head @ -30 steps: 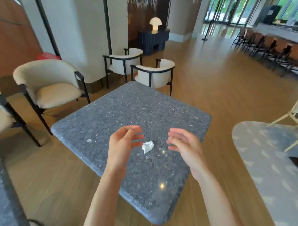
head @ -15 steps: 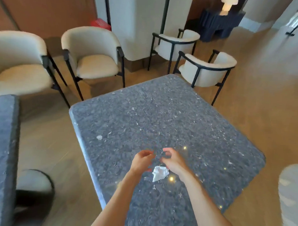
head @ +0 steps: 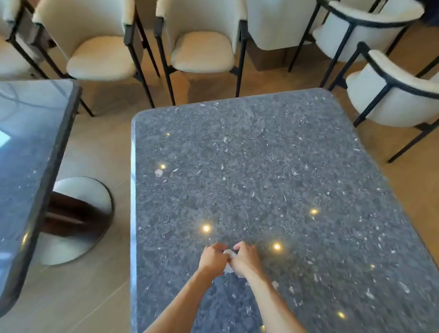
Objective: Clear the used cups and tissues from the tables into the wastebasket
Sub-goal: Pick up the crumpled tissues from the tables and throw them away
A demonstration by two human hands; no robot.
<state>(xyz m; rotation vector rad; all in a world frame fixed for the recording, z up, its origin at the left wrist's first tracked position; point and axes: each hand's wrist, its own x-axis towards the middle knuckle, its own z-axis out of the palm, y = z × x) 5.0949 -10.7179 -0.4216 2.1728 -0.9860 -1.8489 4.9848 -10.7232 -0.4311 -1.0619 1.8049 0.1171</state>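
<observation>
1. A crumpled white tissue is gathered between two bare hands over the near part of a speckled grey stone table; only slivers of it are seen, one between the fingertips and one below the knuckles.
2. The left hand is curled at one side of the tissue and the right hand at the other, both seemingly pinched onto the paper; whether the tissue is lifted or touching the tabletop cannot be told.
3. No cups are seen on this table, and none on the glossy second table to its left, as far as that one is shown.
4. No wastebasket is in view, so the tissue's disposal is judged to be not yet done.
5. Cream chairs are ranged beyond the table's far edge.
</observation>
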